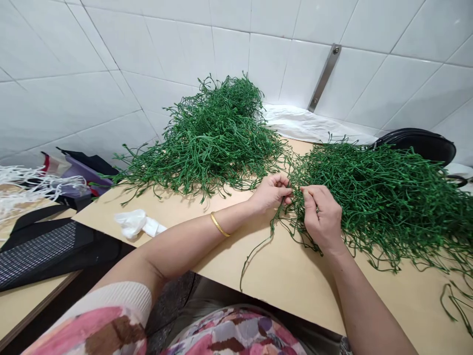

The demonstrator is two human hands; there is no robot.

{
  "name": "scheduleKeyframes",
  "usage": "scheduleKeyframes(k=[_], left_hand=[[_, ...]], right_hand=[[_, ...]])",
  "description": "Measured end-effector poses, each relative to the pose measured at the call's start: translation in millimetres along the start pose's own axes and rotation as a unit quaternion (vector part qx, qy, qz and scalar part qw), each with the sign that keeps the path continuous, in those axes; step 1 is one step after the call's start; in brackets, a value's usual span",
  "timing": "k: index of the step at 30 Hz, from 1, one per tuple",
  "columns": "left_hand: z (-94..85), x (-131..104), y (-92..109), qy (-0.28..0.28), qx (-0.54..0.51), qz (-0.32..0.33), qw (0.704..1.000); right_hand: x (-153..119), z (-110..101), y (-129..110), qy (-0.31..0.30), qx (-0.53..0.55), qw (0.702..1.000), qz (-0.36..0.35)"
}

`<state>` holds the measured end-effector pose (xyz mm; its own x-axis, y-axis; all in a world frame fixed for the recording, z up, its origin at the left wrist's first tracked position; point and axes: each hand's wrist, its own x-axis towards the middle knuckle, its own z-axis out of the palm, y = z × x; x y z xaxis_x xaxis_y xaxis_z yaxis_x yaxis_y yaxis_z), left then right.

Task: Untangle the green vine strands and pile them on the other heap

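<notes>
The peaked heap (221, 133) of green cords, knobbed at their ends, stands on the pale worktop (207, 246) near the tiled wall (177, 44); the left hand (272, 192) is in front of it, to the right, a gold bangle (219, 225) round the forearm; its grip is pinched, thumb and fingertips pressed together on a thin green cord (254, 251); from there the cord trails down and curves across the worktop towards its near edge.

The right hand (323, 214) is farther right of the peaked heap, its fingertips just beside those of the left; its grip is closed, thumb pressed against the curled forefinger; whatever strand lies between them is too small to tell.

Right of the peaked heap spreads a wide heap (395, 197) of similar green cords; behind and right of the peaked heap lie a white cloth (306, 123) and, farther along, a rounded black bag (417, 143); above the cloth a metal bar (325, 76) is fixed to the wall; a crumpled white tissue (135, 224) lies in front and left of the peaked heap; farther left are white strands (33, 185) and a black mesh item (40, 254).
</notes>
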<state>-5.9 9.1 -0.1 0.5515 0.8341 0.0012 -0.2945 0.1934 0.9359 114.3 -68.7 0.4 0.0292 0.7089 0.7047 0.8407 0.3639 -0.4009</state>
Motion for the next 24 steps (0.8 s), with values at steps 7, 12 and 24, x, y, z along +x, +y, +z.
scheduleKeyframes(k=[7,12,24], left_hand=[[2.0,-2.8,-1.4,-0.029,0.004,0.016,0.999],[1.0,0.6,-5.6,0.007,-0.051,-0.015,0.999],[-6.1,2.8,0.1,-0.094,-0.068,-0.101,0.988]], right_hand=[[-2.2,8.0,10.8,-0.111,0.049,0.992,0.035],[-4.9,14.3,12.7,-0.118,0.013,0.993,0.021],[-2.2,2.1,5.3,-0.149,-0.211,0.965,-0.044]])
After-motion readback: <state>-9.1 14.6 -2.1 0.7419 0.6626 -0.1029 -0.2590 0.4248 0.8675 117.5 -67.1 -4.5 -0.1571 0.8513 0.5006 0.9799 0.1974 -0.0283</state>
